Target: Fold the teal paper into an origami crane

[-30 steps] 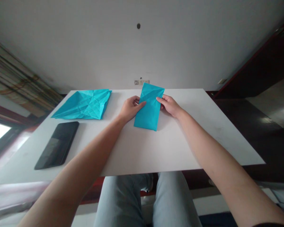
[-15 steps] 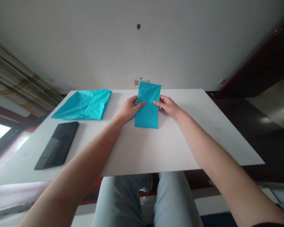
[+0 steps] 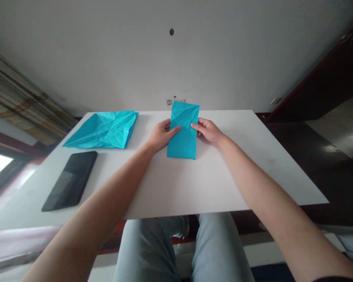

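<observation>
A folded turquoise paper (image 3: pixel 182 131), a tall narrow rectangle with creases near its top, stands tilted up from the white table (image 3: pixel 176 184). Its lower edge rests on the tabletop. My left hand (image 3: pixel 161 134) pinches the paper's left edge about halfway up, thumb on the front. On the opposite edge, at the same height, my right hand (image 3: pixel 209 131) pinches it, fingers curled behind the sheet.
A second turquoise sheet (image 3: pixel 102 129), unfolded and heavily creased, lies flat at the table's far left. A black tablet (image 3: pixel 72 179) lies near the left edge, closer to me. A white wall stands behind the table. My knees show under the near edge.
The folded paper has turned from a rightward slant to nearly straight and shifted slightly left. Both hands kept their pinch on its edges.
</observation>
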Demonstrator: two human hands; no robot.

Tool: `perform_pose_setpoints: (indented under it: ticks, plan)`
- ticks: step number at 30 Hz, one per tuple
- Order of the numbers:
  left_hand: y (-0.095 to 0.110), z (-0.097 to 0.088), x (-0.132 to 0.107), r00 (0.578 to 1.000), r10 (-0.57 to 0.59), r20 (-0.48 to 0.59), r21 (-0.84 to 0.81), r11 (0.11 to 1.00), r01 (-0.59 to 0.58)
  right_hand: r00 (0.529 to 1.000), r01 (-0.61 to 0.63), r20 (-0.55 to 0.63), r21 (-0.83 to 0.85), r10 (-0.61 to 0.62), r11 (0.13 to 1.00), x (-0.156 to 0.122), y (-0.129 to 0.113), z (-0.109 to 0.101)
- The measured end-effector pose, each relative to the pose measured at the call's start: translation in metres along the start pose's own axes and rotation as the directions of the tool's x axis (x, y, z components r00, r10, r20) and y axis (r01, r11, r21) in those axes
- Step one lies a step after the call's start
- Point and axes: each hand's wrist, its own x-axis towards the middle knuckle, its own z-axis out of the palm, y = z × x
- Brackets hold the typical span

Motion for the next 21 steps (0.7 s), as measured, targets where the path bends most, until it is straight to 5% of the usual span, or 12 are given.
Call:
perform_pose_setpoints:
  ticks: [21]
  plan:
    - [0.0050,0.0012,-0.0035,0.998,-0.007,0.058,0.064,0.998,0.004,1.000,-0.002,0.023,0.033,0.001,0.999,-0.0010,-0.0016,0.0008]
